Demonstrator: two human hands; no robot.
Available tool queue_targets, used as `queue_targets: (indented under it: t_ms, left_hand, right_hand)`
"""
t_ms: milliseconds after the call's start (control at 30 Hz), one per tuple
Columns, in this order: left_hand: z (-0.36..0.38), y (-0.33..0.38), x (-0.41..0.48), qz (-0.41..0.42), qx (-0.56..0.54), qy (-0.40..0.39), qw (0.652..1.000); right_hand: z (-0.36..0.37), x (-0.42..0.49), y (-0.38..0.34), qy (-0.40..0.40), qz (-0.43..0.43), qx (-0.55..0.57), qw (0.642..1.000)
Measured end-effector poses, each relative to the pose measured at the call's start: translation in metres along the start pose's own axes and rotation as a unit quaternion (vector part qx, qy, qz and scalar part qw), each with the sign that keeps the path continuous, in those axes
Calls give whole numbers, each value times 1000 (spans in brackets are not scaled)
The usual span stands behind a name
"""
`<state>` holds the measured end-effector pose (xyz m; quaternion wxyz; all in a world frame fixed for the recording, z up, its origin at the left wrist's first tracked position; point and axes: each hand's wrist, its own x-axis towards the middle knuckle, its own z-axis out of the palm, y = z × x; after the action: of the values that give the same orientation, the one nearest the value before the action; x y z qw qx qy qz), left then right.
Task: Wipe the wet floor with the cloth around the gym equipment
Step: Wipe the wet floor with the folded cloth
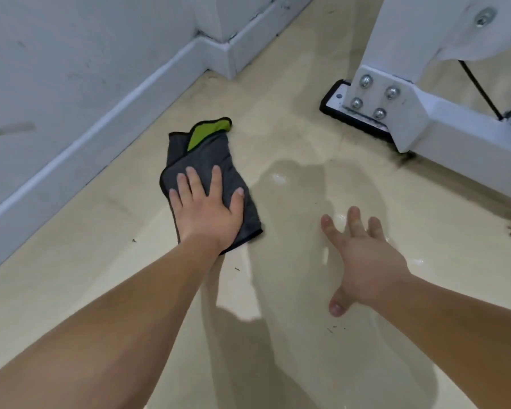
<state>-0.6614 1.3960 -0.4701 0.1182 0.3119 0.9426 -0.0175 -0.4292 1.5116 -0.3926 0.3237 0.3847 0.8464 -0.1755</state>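
Left grip [206, 214] released, flat on grey cloth [216, 156]; right grip [366, 261] released, splayed, perhaps touching wet floor [295, 184].

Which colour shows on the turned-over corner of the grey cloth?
Lime green, against the dark grey cloth; head view.

A pale wall [56, 54] stands on the left, with a white skirting board [101, 134] along its bottom. Far back, a corner post [219, 16] sticks out.
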Motion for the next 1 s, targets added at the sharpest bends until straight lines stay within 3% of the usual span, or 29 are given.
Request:
queue_targets:
  t_ms: [67,200,267,433,533,633,700,800,933,1000]
  left_hand:
    - [8,5,-27,32,18,-6,999]
    - [-2,-38,-33,222,76,-51,971]
    - [-17,-71,-4,244,88,-61,964]
    - [-31,-87,63,18,56,-38,998]
    - [-34,-62,84,-52,17,-53,997]
    - [-30,-30,86,-70,9,-63,996]
    - [-27,-5,78,-28,11,-47,998]
    - [-13,34,29,104,18,-18,994]
    - [17,51,-53,331,28,9,943]
    - [19,46,-54,356,20,14,934]
  right_hand:
    - [3,0,2,-7,9,2,1000]
    - [1,1,1,-13,20,4,1000]
    - [0,2,-2,-23,25,0,999]
    - [-2,8,-7,-26,16,12,999]
    - [-4,9,-7,-15,8,-1,1000]
    - [5,10,-1,-16,9,-8,1000]
    - [8,13,3,-8,7,-11,1000]
    - [9,13,5,-10,7,-3,1000]
    - [9,12,6,3,6,6,1000]
    - [10,13,6,9,3,12,1000]
